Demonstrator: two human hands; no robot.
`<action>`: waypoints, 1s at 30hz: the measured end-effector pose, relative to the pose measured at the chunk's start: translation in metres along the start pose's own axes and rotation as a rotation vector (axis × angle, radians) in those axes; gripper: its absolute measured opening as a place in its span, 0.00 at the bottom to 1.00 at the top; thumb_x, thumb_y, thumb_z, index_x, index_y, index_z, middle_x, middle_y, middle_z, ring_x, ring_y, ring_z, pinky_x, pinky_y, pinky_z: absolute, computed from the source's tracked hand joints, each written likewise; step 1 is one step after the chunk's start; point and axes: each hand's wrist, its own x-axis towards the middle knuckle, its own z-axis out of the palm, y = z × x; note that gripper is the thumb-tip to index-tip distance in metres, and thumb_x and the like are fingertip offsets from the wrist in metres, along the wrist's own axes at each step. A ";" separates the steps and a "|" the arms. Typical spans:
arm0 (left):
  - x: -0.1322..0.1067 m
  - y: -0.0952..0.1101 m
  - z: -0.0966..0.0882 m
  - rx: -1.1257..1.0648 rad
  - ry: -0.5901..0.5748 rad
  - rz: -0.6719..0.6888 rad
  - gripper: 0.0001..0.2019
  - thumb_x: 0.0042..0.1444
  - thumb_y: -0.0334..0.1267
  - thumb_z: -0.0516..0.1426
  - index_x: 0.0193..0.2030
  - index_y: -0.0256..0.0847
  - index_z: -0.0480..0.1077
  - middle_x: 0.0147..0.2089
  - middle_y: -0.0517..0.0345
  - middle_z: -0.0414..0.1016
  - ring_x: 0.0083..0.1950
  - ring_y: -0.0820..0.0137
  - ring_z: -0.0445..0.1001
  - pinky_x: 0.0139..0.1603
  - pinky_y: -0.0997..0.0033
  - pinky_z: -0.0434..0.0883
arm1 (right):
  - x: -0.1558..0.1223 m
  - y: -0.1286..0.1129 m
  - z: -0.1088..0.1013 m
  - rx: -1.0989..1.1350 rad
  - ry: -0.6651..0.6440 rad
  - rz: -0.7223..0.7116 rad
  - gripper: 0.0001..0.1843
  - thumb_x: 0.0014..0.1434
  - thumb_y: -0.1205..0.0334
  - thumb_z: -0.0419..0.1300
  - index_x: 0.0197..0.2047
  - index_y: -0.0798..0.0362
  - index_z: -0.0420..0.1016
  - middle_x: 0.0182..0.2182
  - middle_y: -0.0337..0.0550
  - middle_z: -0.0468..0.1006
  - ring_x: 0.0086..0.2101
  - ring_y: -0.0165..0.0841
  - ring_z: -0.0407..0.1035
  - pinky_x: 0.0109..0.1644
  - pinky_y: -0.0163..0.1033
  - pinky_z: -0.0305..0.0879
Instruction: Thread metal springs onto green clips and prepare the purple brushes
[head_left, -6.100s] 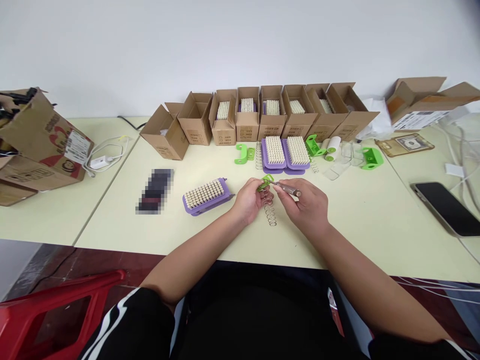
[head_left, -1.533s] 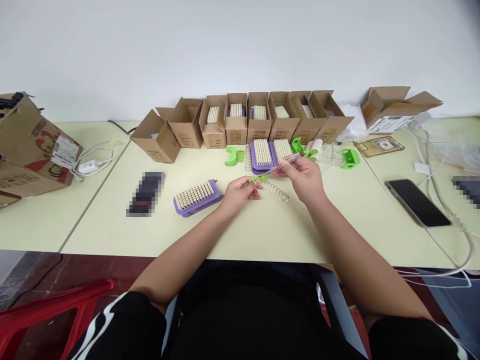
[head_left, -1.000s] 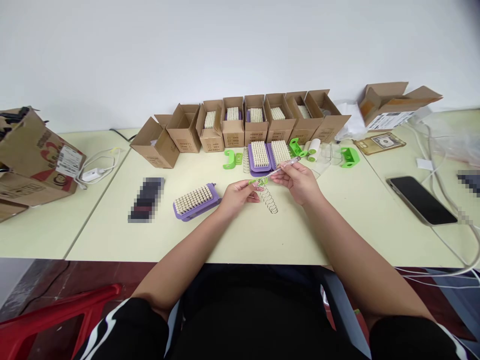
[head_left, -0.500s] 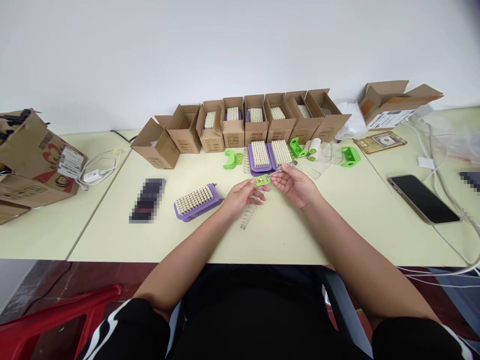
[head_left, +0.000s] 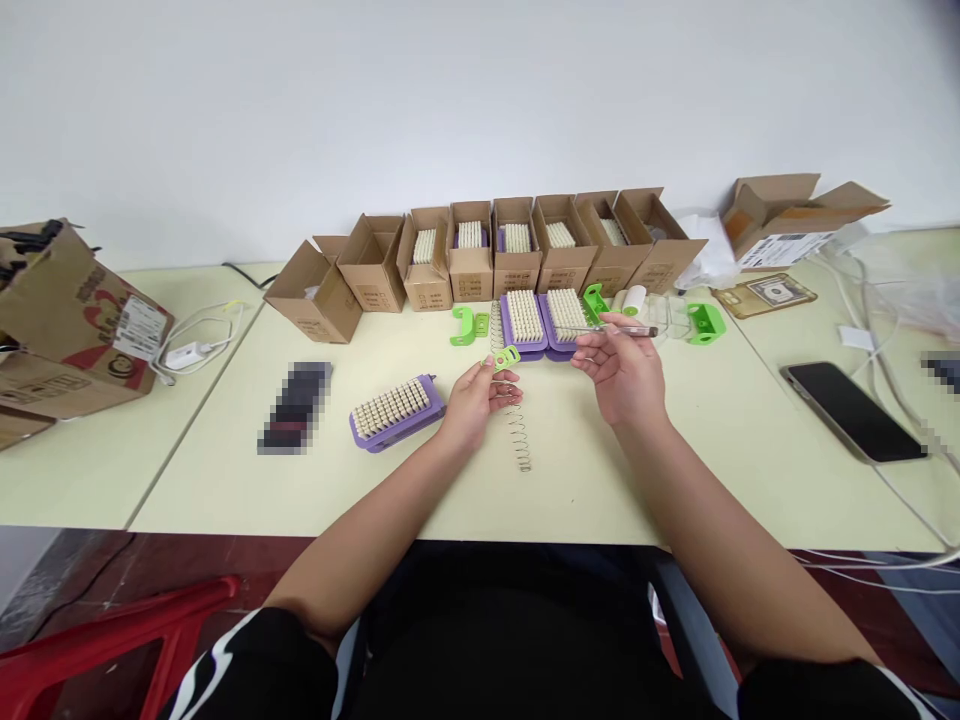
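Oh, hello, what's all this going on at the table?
A person is working with both bare hands. The left hand holds a small green plate, with a coiled spring trailing below its fingers. The right hand grips a slim tool, perhaps a screwdriver, its tip apart from the plate. One purple block with pale pegs lies by the left forearm; two similar blocks sit beyond the hands, before a row of open cardboard boxes.
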 end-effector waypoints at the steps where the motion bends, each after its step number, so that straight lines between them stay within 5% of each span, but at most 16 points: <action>1: 0.000 0.002 0.000 -0.023 0.009 0.003 0.18 0.66 0.53 0.63 0.47 0.39 0.69 0.41 0.52 0.80 0.35 0.69 0.81 0.43 0.65 0.80 | -0.003 -0.003 0.002 -0.059 -0.016 -0.063 0.15 0.67 0.45 0.63 0.52 0.42 0.73 0.37 0.36 0.85 0.33 0.33 0.80 0.40 0.40 0.81; 9: -0.017 0.020 0.009 -0.082 0.019 0.154 0.16 0.66 0.51 0.63 0.45 0.38 0.72 0.38 0.52 0.79 0.40 0.66 0.81 0.50 0.59 0.80 | -0.035 -0.023 0.020 -0.749 0.014 -0.615 0.10 0.70 0.54 0.62 0.49 0.42 0.84 0.40 0.45 0.78 0.42 0.41 0.75 0.49 0.51 0.77; 13: -0.030 0.029 0.015 -0.041 0.072 0.325 0.16 0.68 0.52 0.60 0.44 0.39 0.76 0.40 0.52 0.80 0.45 0.65 0.81 0.55 0.60 0.79 | -0.044 -0.027 0.026 -0.864 -0.131 -0.797 0.23 0.70 0.66 0.57 0.62 0.37 0.78 0.50 0.49 0.76 0.49 0.44 0.75 0.52 0.53 0.77; 16: -0.043 0.038 0.018 0.027 0.092 0.468 0.17 0.70 0.53 0.59 0.46 0.41 0.79 0.45 0.50 0.81 0.51 0.63 0.81 0.59 0.61 0.78 | -0.054 -0.024 0.037 -0.932 -0.292 -0.779 0.31 0.70 0.68 0.55 0.71 0.36 0.69 0.45 0.47 0.77 0.42 0.41 0.75 0.47 0.49 0.77; 22: -0.064 0.047 0.019 0.096 0.024 0.722 0.20 0.72 0.55 0.55 0.43 0.41 0.79 0.48 0.49 0.81 0.56 0.61 0.80 0.62 0.58 0.77 | -0.062 -0.021 0.068 -0.878 -0.430 -0.457 0.34 0.68 0.54 0.64 0.75 0.41 0.63 0.41 0.41 0.81 0.38 0.37 0.77 0.41 0.42 0.75; 26: -0.062 0.051 0.009 0.103 0.000 0.766 0.20 0.73 0.54 0.54 0.46 0.42 0.79 0.48 0.49 0.82 0.54 0.61 0.82 0.61 0.56 0.78 | -0.042 -0.025 0.081 -0.975 -0.519 -0.560 0.17 0.72 0.57 0.59 0.62 0.45 0.77 0.48 0.44 0.84 0.44 0.40 0.78 0.48 0.44 0.72; 30: -0.048 0.087 -0.019 0.281 0.235 0.822 0.21 0.72 0.56 0.55 0.54 0.44 0.79 0.56 0.50 0.81 0.55 0.63 0.82 0.64 0.57 0.77 | 0.000 -0.028 0.087 -1.272 -0.588 -0.707 0.17 0.73 0.59 0.58 0.60 0.47 0.79 0.47 0.47 0.84 0.48 0.44 0.76 0.51 0.47 0.66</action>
